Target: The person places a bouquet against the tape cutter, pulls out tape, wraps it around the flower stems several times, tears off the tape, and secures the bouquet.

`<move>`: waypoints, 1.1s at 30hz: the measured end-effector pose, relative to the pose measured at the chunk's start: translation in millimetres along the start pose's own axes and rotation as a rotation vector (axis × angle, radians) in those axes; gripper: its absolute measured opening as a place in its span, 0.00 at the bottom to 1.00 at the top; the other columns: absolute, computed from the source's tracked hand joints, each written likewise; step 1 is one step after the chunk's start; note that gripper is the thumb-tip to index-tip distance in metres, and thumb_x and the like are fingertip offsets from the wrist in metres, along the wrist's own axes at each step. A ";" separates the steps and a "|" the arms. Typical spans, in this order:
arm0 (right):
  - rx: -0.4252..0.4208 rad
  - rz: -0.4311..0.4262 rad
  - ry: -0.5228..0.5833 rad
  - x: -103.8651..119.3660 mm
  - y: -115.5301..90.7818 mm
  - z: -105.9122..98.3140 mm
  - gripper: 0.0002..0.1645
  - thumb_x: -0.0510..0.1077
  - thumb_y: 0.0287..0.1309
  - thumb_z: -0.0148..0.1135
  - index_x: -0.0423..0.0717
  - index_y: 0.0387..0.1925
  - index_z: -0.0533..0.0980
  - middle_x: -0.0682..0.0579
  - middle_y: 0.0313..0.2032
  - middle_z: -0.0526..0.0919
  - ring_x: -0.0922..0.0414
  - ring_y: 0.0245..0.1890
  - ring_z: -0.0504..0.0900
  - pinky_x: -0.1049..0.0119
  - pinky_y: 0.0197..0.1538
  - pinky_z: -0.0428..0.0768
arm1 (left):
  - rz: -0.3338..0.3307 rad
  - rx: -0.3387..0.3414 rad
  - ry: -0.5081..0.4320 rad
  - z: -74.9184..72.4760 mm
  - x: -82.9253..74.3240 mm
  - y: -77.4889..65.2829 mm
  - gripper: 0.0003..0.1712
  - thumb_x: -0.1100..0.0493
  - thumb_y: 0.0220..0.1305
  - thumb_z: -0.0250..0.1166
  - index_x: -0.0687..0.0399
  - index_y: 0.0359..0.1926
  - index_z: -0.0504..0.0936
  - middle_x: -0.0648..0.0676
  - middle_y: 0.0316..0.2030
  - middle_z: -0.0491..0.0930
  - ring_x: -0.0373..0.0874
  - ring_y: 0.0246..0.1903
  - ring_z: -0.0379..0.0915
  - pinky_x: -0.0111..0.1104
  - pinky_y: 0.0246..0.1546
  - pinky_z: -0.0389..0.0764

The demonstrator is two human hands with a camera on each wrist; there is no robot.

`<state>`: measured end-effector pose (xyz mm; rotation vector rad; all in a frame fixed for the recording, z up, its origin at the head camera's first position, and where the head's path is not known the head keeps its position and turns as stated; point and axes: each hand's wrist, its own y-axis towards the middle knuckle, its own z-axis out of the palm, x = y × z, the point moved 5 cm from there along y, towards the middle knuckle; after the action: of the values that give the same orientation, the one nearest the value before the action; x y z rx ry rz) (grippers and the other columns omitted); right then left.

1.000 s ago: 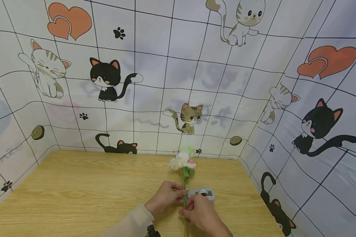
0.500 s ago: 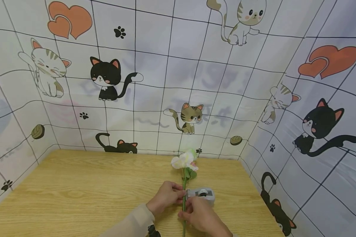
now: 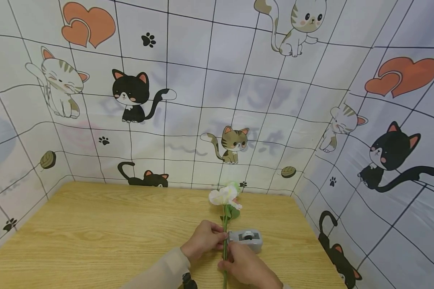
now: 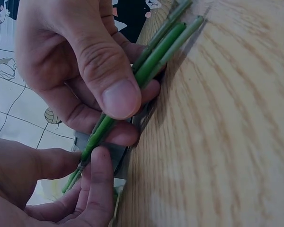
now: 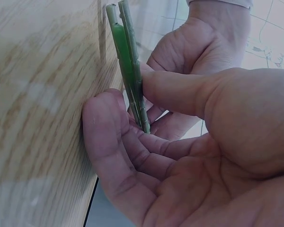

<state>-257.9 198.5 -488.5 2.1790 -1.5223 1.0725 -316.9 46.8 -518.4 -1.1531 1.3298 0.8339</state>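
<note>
Artificial flowers (image 3: 224, 195) with white petals, a little pink and green leaves lie on the wooden table, heads away from me. My left hand (image 3: 204, 241) pinches their green stems (image 4: 154, 64) between thumb and fingers, nearer the blooms. Just below it, my right hand (image 3: 247, 267) grips the same stems, its thumb pressed along them in the right wrist view and its fingers curled underneath. Several cut stem ends (image 5: 117, 14) stick out past this hand. A grey tape dispenser (image 3: 251, 240) stands beside the stems, close to the right hand; whether tape is on the stems is unclear.
The wooden table (image 3: 112, 228) extends widely to the left. Behind and to the right hangs a white grid-patterned cloth (image 3: 188, 80) with cartoon cats, which borders the table. A black strap (image 3: 189, 281) shows at the left wrist.
The flower heads have shifted slightly right and toward me. My right hand has moved a little downward along the stems, showing more of the dispenser. The left hand keeps its pinch.
</note>
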 end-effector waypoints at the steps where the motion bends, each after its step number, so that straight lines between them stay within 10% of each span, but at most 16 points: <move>1: 0.005 -0.002 0.001 0.4 -0.5 -0.2 0.17 0.44 0.77 0.79 0.46 0.35 0.77 0.56 0.28 0.76 0.61 0.25 0.71 0.71 0.28 0.64 | 0.004 0.001 0.006 0.2 -0.3 -0.2 0.14 0.67 0.83 0.71 0.75 0.59 0.86 0.62 0.45 0.90 0.42 0.38 0.91 0.37 0.46 0.98; 33: 0.036 -0.033 -0.003 2.7 2.5 0.4 0.18 0.43 0.77 0.79 0.46 0.31 0.78 0.58 0.21 0.78 0.61 0.21 0.71 0.72 0.27 0.65 | 0.024 0.001 0.057 1.3 -5.7 -1.4 0.12 0.69 0.82 0.72 0.74 0.59 0.87 0.61 0.44 0.91 0.46 0.40 0.92 0.36 0.43 0.97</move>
<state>-259.6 195.4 -487.4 2.2224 -1.4740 1.0955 -315.8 48.6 -512.8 -1.1698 1.3932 0.8229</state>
